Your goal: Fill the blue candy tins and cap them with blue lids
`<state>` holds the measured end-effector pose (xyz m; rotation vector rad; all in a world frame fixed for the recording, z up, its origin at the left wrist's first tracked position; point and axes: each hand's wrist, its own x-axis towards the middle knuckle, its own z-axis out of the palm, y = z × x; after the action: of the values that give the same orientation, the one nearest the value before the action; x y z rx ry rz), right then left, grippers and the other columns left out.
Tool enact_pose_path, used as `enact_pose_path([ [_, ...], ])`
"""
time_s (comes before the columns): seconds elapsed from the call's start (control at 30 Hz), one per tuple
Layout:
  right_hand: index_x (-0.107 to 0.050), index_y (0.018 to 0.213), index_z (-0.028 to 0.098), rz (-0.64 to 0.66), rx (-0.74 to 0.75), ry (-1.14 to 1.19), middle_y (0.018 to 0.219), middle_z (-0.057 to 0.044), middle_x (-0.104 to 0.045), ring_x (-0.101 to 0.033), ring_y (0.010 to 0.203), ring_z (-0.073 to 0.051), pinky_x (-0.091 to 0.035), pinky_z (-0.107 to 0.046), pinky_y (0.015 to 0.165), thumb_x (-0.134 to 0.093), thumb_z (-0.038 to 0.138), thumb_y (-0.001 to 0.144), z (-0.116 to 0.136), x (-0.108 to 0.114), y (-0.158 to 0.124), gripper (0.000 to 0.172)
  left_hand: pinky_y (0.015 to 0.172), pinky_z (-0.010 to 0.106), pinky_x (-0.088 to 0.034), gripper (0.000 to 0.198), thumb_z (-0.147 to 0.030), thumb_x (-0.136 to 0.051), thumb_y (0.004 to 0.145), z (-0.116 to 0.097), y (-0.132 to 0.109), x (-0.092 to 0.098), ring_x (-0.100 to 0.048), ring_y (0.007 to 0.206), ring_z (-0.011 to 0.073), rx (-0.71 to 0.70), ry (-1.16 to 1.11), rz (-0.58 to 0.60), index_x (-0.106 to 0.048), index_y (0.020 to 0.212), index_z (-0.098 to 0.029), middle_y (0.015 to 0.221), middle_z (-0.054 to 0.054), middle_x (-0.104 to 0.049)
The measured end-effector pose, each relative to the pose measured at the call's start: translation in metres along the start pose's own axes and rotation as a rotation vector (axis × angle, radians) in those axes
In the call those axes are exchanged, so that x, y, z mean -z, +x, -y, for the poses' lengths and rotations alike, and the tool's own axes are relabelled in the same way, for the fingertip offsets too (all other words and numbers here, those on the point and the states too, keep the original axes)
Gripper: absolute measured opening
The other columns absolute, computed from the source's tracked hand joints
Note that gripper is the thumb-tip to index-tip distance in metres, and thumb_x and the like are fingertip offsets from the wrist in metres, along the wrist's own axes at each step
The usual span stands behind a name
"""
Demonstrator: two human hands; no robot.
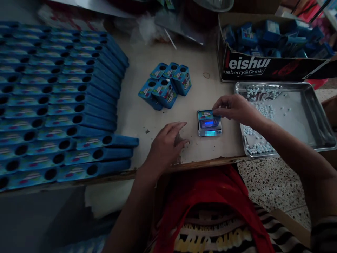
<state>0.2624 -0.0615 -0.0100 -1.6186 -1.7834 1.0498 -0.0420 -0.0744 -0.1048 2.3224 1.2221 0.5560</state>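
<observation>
My right hand point(233, 107) pinches the top edge of a small blue box point(207, 119) that stands on a little digital scale point(210, 132) with a lit display. My left hand point(168, 142) rests on the table left of the scale, fingers slightly curled and apart, holding nothing. A cluster of several blue boxes point(165, 86) with round holes on top stands behind the scale.
Rows of the same blue boxes point(58, 102) cover the left of the table. A metal tray point(313, 116) with small pale pellets lies to the right. A cardboard carton point(265, 66) full of blue boxes sits behind it. The table's front edge is close to me.
</observation>
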Motion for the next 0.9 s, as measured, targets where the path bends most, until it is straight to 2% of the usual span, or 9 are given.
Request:
enact_pose_path([
  [0.1, -0.081, 0.095, 0.018, 0.005, 0.034, -0.253, 0.080, 0.000, -0.070, -0.059, 0.073, -0.014, -0.042, -0.029, 0.070, -0.086, 0.025, 0.081, 0.008, 0.004, 0.004, 0.017, 0.122, 0.049, -0.054, 0.055, -0.026, -0.070, 0.098, 0.005, 0.001, -0.003, -0.066, 0.139, 0.0317, -0.015, -0.002, -0.015, -0.061, 0.152, -0.025, 0.148, 0.012, -0.067],
  [0.17, -0.081, 0.097, 0.019, 0.006, 0.057, -0.352, 0.082, -0.001, -0.071, -0.061, 0.077, -0.015, -0.043, -0.030, 0.074, -0.081, 0.022, 0.083, 0.014, 0.008, 0.003, 0.014, 0.122, 0.050, -0.054, 0.053, -0.025, -0.070, 0.098, 0.010, 0.000, -0.004, -0.066, 0.139, 0.0318, -0.035, -0.008, -0.036, -0.061, 0.151, -0.023, 0.148, 0.013, -0.066],
  [0.33, -0.082, 0.091, 0.022, 0.035, 0.087, -0.479, 0.081, -0.003, -0.072, -0.066, 0.085, -0.019, -0.046, -0.033, 0.082, -0.070, 0.020, 0.090, 0.032, 0.012, 0.005, 0.013, 0.122, 0.052, -0.055, 0.051, -0.025, -0.071, 0.099, 0.024, -0.004, -0.006, -0.065, 0.140, 0.0332, -0.030, -0.008, -0.055, -0.062, 0.149, -0.023, 0.150, 0.015, -0.063],
  [0.47, -0.083, 0.084, 0.024, 0.072, 0.088, -0.593, 0.081, -0.003, -0.072, -0.067, 0.087, -0.022, -0.046, -0.037, 0.086, -0.074, 0.018, 0.086, 0.035, 0.010, 0.010, 0.011, 0.121, 0.051, -0.056, 0.047, -0.029, -0.070, 0.102, 0.029, -0.005, -0.002, -0.064, 0.143, 0.0340, -0.027, -0.003, -0.080, -0.063, 0.148, -0.023, 0.151, 0.016, -0.062],
  [0.57, -0.083, 0.087, 0.025, 0.092, 0.104, -0.636, 0.083, -0.003, -0.071, -0.067, 0.088, -0.023, -0.046, -0.038, 0.086, -0.079, 0.015, 0.082, 0.033, 0.007, 0.012, 0.012, 0.123, 0.052, -0.054, 0.042, -0.031, -0.066, 0.105, 0.030, -0.005, 0.002, -0.062, 0.145, 0.0347, -0.032, -0.004, -0.074, -0.063, 0.146, -0.022, 0.153, 0.016, -0.060],
  [0.77, -0.083, 0.097, 0.023, -0.018, 0.099, -0.551, 0.096, -0.004, -0.071, -0.066, 0.091, -0.022, -0.048, -0.037, 0.086, -0.079, 0.018, 0.084, 0.039, 0.001, 0.009, 0.015, 0.123, 0.054, -0.054, 0.042, -0.031, -0.066, 0.103, 0.031, -0.006, 0.006, -0.060, 0.147, 0.0365, -0.013, -0.018, -0.060, -0.065, 0.145, -0.026, 0.156, 0.014, -0.059],
  [0.83, -0.083, 0.097, 0.022, -0.083, 0.094, -0.499, 0.097, -0.006, -0.072, -0.066, 0.089, -0.022, -0.049, -0.038, 0.084, -0.078, 0.021, 0.087, 0.036, 0.006, 0.003, 0.011, 0.123, 0.055, -0.054, 0.042, -0.031, -0.067, 0.102, 0.029, -0.007, 0.007, -0.060, 0.146, 0.0364, -0.006, -0.012, -0.055, -0.066, 0.144, -0.026, 0.156, 0.015, -0.059],
  [0.9, -0.082, 0.096, 0.021, -0.166, 0.071, -0.486, 0.095, -0.007, -0.074, -0.066, 0.087, -0.023, -0.049, -0.039, 0.084, -0.077, 0.025, 0.090, 0.021, 0.018, -0.008, 0.009, 0.123, 0.054, -0.054, 0.040, -0.032, -0.067, 0.102, 0.029, -0.010, 0.007, -0.062, 0.145, 0.0363, -0.007, -0.007, -0.050, -0.068, 0.142, -0.025, 0.154, 0.015, -0.060],
])
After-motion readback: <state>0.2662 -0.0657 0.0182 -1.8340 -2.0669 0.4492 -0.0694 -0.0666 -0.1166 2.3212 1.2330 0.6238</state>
